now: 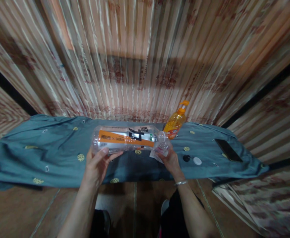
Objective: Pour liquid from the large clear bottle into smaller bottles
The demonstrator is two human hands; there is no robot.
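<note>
A large clear plastic bottle (125, 138) with an orange, white and black label lies sideways above the cloth-covered table. My left hand (99, 163) is closed round its base end, thumb on the near side. At the neck end, my right hand (169, 158) grips a small clear plastic piece (162, 137) that looks like a cut-off bottle top; its exact shape is blurred. Whitish, thin material (157, 155) shows under the right fingers, and I cannot tell what it is. Just behind the right hand stands a pump bottle (175, 124) of orange liquid, tilted in view.
A teal patterned cloth (60, 152) covers the narrow table. To the right lie a black cap (186, 158), a white cap (197, 161) and a dark phone (227, 150). Striped curtains (125, 82) hang behind, with dark poles (264, 91) at the sides.
</note>
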